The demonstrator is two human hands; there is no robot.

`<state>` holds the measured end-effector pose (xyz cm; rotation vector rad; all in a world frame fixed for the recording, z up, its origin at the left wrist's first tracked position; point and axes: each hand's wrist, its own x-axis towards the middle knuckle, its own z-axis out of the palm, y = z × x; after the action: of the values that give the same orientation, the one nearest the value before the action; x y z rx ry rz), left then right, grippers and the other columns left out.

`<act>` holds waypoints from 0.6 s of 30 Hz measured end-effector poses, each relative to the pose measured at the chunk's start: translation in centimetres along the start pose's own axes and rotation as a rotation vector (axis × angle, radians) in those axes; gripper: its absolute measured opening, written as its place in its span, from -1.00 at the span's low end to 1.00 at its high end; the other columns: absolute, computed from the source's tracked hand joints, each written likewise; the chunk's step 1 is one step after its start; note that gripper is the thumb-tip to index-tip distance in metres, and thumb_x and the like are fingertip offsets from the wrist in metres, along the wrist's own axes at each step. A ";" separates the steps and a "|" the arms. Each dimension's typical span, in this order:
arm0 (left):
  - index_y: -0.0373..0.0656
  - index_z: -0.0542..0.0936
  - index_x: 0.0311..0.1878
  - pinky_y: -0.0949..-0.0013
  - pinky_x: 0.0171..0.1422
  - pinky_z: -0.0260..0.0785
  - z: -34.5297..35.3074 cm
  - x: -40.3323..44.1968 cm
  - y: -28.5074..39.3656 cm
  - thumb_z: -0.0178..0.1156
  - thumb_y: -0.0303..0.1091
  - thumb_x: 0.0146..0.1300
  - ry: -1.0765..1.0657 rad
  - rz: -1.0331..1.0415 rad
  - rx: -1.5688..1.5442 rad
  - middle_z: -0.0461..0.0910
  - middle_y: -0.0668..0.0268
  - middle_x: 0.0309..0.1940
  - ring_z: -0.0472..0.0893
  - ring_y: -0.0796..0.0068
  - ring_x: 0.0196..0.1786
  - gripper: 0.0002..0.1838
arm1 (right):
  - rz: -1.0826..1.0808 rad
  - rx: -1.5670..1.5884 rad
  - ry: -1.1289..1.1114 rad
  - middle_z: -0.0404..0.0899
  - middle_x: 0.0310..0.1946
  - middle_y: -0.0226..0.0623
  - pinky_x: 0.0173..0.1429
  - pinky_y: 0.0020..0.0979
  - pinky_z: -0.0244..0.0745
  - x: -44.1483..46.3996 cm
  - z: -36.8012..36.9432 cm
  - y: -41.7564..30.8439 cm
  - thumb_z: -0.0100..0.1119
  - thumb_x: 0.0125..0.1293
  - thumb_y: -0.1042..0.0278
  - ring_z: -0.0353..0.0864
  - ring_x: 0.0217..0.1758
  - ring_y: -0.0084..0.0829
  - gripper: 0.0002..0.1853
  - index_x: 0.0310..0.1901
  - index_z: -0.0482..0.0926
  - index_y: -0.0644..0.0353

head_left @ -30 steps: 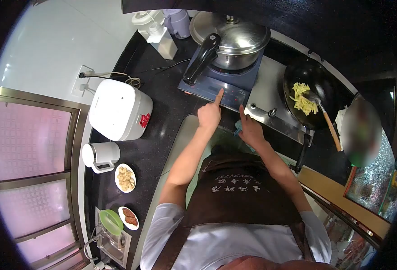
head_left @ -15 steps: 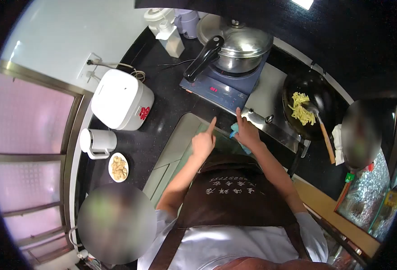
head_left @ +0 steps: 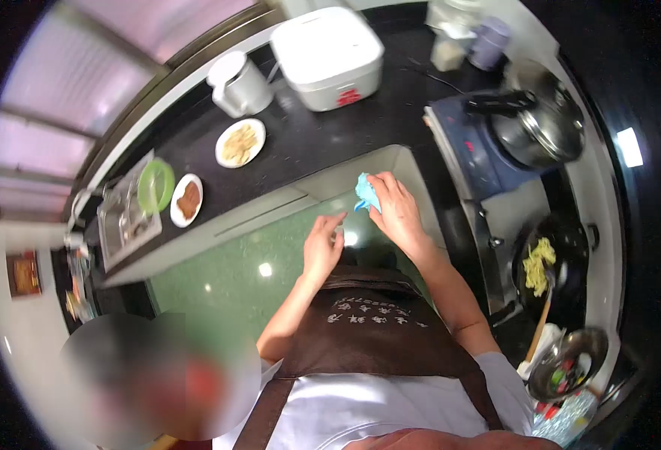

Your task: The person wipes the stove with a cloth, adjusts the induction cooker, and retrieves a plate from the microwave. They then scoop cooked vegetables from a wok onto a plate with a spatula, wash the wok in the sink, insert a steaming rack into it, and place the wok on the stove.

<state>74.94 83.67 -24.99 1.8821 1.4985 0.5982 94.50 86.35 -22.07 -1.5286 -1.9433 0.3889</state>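
Observation:
My right hand [head_left: 399, 211] is closed round a crumpled light-blue cloth [head_left: 366, 192], held above the green floor in front of the apron. To its left, my left hand [head_left: 323, 246] has its fingers apart and holds nothing. Up and to the right, a pressure cooker [head_left: 544, 124] with a black handle sits on the blue induction cooker [head_left: 469, 146], whose red display is lit. Below that, a black wok [head_left: 570, 259] on the gas stove holds pale yellow-green strips [head_left: 539, 268] and a wooden-handled spatula [head_left: 542, 324].
Along the dark counter stand a white rice cooker [head_left: 330, 64], a white kettle [head_left: 240, 84], two plates of food [head_left: 240, 142] and a green basin [head_left: 155, 186] at the sink [head_left: 124, 225]. A metal bowl [head_left: 568, 365] is beyond the wok. Blurred patches hide the lower left.
The view has swung left toward the sink. My right hand has come away from the induction cooker with the cloth. My left hand has drawn back, and its pointing finger is no longer stretched toward the cooker.

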 end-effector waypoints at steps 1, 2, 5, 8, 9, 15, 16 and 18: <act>-0.03 0.55 0.13 0.31 -0.23 0.49 -1.4 -0.6 -0.5 0.08 -0.50 0.22 0.058 -0.034 -0.083 0.52 0.24 -0.14 0.60 0.35 -0.23 -0.61 | -0.067 0.008 -0.021 0.38 -0.08 -0.18 0.02 -0.22 0.46 1.0 1.0 -1.7 0.29 -0.10 0.55 0.48 -0.03 -0.15 -0.42 0.07 0.41 0.27; -0.04 0.55 0.13 0.39 -0.25 0.47 -2.7 -1.3 -1.2 0.08 -0.52 0.22 0.117 -0.063 -0.165 0.53 0.25 -0.13 0.59 0.42 -0.25 -0.61 | -0.132 0.015 -0.041 0.38 -0.08 -0.18 0.02 -0.22 0.46 1.8 2.1 -3.6 0.29 -0.10 0.55 0.48 -0.04 -0.16 -0.44 0.05 0.42 0.27; -0.10 0.55 0.13 0.53 -0.28 0.45 -7.5 -3.6 -3.2 0.09 -0.56 0.23 0.282 -0.143 -0.248 0.52 0.27 -0.10 0.58 0.51 -0.21 -0.61 | -0.299 0.083 -0.098 0.40 -0.09 -0.21 0.00 -0.22 0.46 3.9 6.0 -9.4 0.28 -0.11 0.57 0.49 -0.07 -0.19 -0.47 0.02 0.46 0.25; -0.14 0.55 0.11 0.51 -0.28 0.46 -12.1 -6.7 -6.9 0.11 -0.54 0.23 0.455 -0.197 -0.240 0.52 0.26 -0.11 0.58 0.50 -0.18 -0.64 | -0.422 0.163 -0.166 0.42 -0.10 -0.23 -0.01 -0.23 0.46 5.0 10.6 -15.6 0.27 -0.10 0.57 0.50 -0.08 -0.19 -0.48 0.01 0.47 0.22; -0.15 0.56 0.09 0.50 -0.27 0.48 -13.5 -8.0 -8.7 0.13 -0.53 0.23 0.499 -0.217 -0.237 0.53 0.25 -0.11 0.58 0.48 -0.17 -0.66 | -0.451 0.174 -0.192 0.42 -0.11 -0.24 -0.01 -0.23 0.46 5.1 12.1 -17.9 0.27 -0.10 0.57 0.50 -0.08 -0.19 -0.48 0.01 0.48 0.20; -0.16 0.60 -0.02 0.43 -0.15 0.50 -23.7 -16.8 -18.9 0.26 -0.52 0.11 0.630 -0.252 -0.222 0.55 0.28 -0.14 0.58 0.46 -0.14 -0.68 | -0.499 0.358 -0.370 0.46 -0.08 -0.26 -0.01 -0.24 0.47 5.1 23.0 -32.0 0.29 -0.03 0.53 0.52 -0.01 -0.16 -0.51 0.02 0.49 0.16; -0.16 0.61 -0.05 0.42 -0.14 0.49 -25.2 -18.1 -20.8 0.27 -0.48 0.12 0.654 -0.274 -0.165 0.56 0.27 -0.15 0.59 0.43 -0.14 -0.71 | -0.487 0.414 -0.427 0.46 -0.08 -0.25 0.00 -0.24 0.47 5.0 24.9 -34.2 0.29 -0.02 0.52 0.52 0.00 -0.13 -0.52 0.03 0.49 0.17; -0.15 0.62 -0.09 0.40 -0.12 0.49 -28.0 -20.9 -23.8 0.28 -0.43 0.13 0.691 -0.346 -0.104 0.56 0.26 -0.16 0.60 0.39 -0.15 -0.76 | -0.429 0.504 -0.581 0.50 -0.07 -0.19 0.03 -0.28 0.46 4.6 28.1 -38.2 0.27 0.11 0.45 0.54 0.00 -0.10 -0.57 0.07 0.49 0.20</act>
<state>34.32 72.40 -22.25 1.3374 2.1093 1.2047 46.94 84.01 -19.82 -0.6907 -2.2868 1.1204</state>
